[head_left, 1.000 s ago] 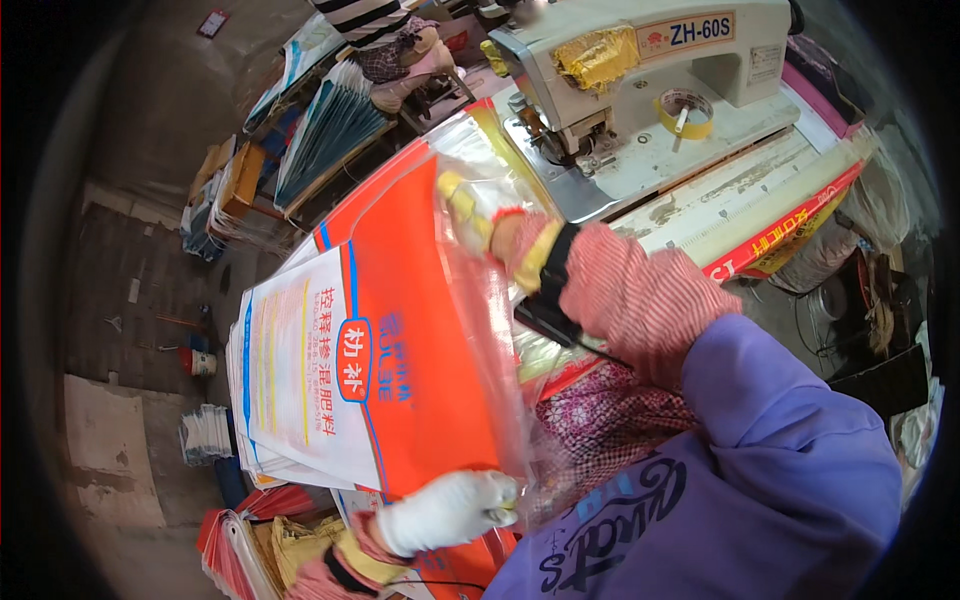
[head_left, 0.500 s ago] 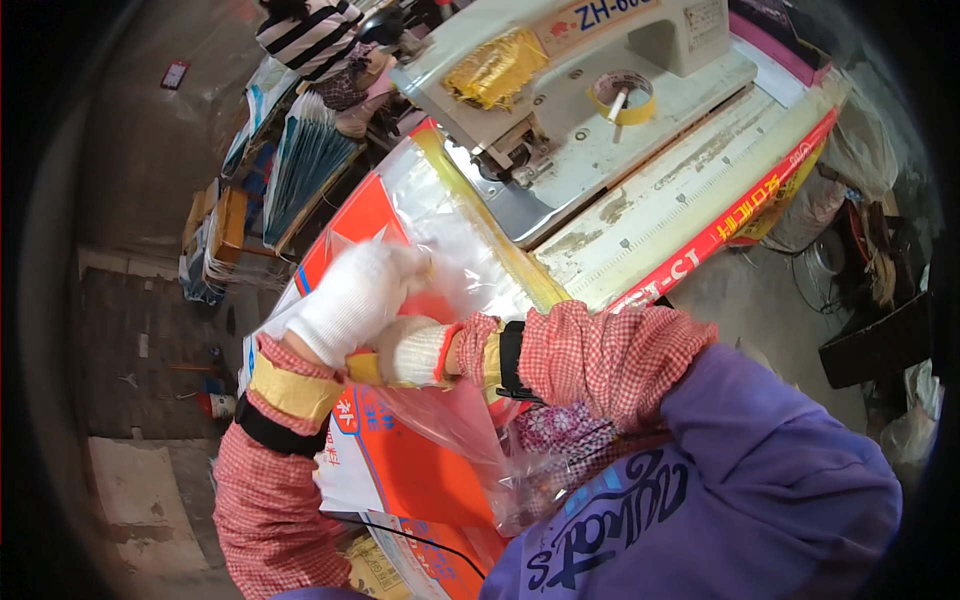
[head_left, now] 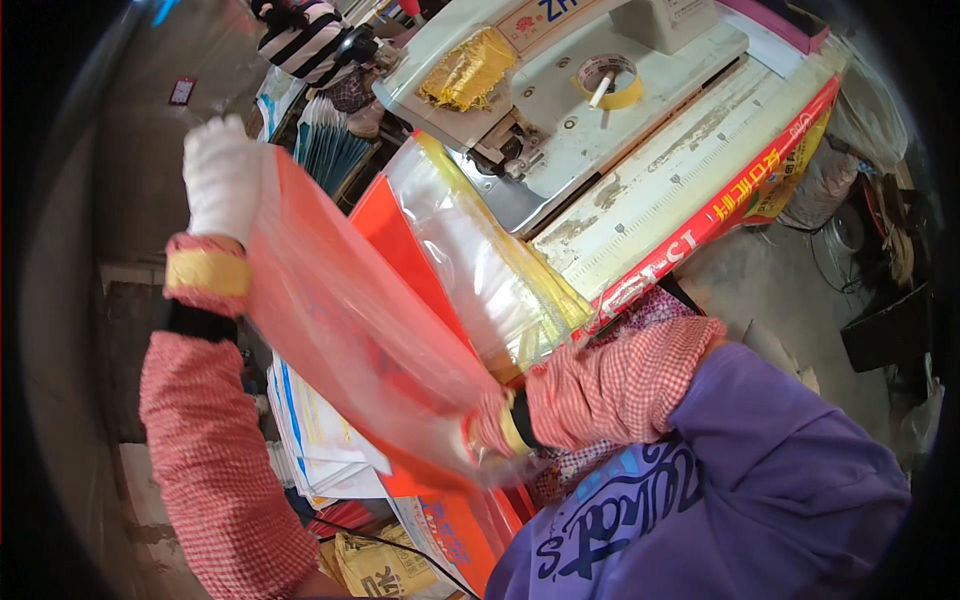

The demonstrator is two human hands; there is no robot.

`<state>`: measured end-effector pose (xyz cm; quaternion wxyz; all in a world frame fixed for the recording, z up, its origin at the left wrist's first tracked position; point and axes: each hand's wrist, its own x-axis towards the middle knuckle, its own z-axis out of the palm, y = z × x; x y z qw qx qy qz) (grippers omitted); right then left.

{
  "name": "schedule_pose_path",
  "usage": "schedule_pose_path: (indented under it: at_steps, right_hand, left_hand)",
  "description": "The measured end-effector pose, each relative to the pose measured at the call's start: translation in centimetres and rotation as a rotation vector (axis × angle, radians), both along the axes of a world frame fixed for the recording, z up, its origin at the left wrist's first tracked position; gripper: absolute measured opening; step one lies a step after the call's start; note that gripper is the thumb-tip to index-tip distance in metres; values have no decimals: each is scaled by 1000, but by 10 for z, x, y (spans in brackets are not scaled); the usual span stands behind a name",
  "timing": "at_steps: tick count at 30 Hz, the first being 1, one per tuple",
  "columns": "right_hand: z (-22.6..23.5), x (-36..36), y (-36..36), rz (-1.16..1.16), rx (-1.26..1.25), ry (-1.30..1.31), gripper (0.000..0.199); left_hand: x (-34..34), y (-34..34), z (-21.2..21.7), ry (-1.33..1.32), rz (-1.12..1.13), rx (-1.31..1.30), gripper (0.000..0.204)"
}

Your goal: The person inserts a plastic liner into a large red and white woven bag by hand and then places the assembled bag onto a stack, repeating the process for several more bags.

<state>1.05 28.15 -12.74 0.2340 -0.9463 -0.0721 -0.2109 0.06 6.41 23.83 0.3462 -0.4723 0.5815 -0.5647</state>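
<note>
My left hand (head_left: 222, 178), in a white glove, is raised at the upper left and grips the top edge of a clear plastic bag (head_left: 350, 320) that looks orange from the sheets behind it. My right hand (head_left: 492, 432) is mostly hidden behind the bag's lower end and holds that end near my chest. The bag stretches diagonally between both hands. Under it lies a stack of orange, white and blue printed bags (head_left: 320, 450). More clear bags with a yellow edge (head_left: 490, 270) lie against the sewing machine table.
A white sewing machine (head_left: 560, 90) stands at the top, with a yellow tape roll (head_left: 610, 80) and gold foil (head_left: 465, 65) on its bed. A wooden table edge with a red printed strip (head_left: 720, 210) runs right. Bundled bags (head_left: 325, 150) lie beyond.
My left hand has lifted from the middle up to the upper left, pulling the bag's top with it. My right hand has dropped to the bag's lower end near my chest.
</note>
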Motion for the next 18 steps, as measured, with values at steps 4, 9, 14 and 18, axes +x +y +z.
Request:
schedule_pose_path:
  at_steps: [4, 9, 14, 18]
  right_hand:
    - [-43, -133, -33, 54, 81, -234, 22]
    - [39, -208, -59, -303, 69, 399, 25]
    - [104, -278, -101, -1263, 639, 39, 61]
    - [121, -266, -140, -1095, 595, 210, 79]
  left_hand:
    - [-8, -13, -2, 437, 33, -191, 21]
    - [-30, -4, -16, 508, 281, -32, 23]
    - [-29, -11, -14, 485, 330, 6, 26]
    - [-27, -21, -25, 495, 339, 18, 33]
